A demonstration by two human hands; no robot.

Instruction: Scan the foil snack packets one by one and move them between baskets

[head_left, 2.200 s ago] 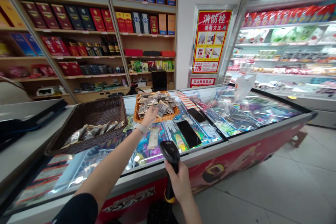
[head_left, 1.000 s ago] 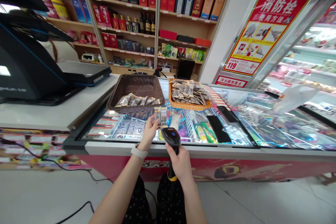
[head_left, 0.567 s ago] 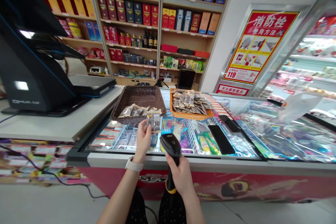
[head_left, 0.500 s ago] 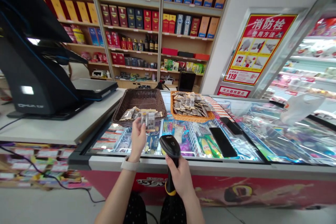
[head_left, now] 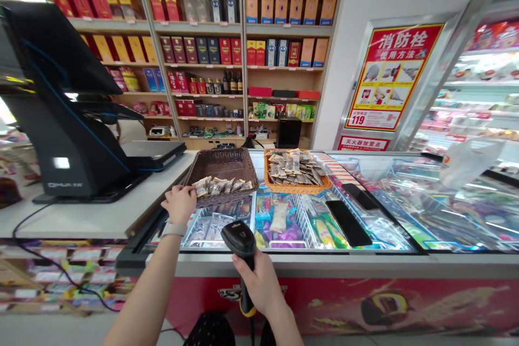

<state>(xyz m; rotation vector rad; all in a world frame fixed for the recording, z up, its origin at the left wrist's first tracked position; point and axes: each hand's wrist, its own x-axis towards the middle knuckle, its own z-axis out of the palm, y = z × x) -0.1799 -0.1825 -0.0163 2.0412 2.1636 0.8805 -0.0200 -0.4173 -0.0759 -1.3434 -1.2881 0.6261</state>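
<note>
My left hand [head_left: 180, 204] reaches to the front left corner of a dark brown woven basket [head_left: 223, 159]. Its fingers are closed at the leftmost of the small clear packets [head_left: 221, 186] lined up along the basket's front; the fingertips are partly hidden. Wrapped round the handle of a black barcode scanner [head_left: 239, 238], my right hand [head_left: 259, 281] holds it in front of the freezer with its head up. An orange woven basket [head_left: 298, 188] to the right holds a heap of similar small packets. Both baskets rest on the freezer's glass top.
Two dark phones [head_left: 347, 223] lie on the glass of the chest freezer [head_left: 324, 266]. At the left, a black checkout terminal [head_left: 81, 135] stands on a counter [head_left: 121, 203]. A plastic bag [head_left: 466, 165] is at the right. Shelves of boxed bottles [head_left: 203, 51] line the back.
My left hand has moved left, carrying a small clear packet from the basket's front middle to its left corner. The scanner has shifted slightly left and down. The camera view has tilted up.
</note>
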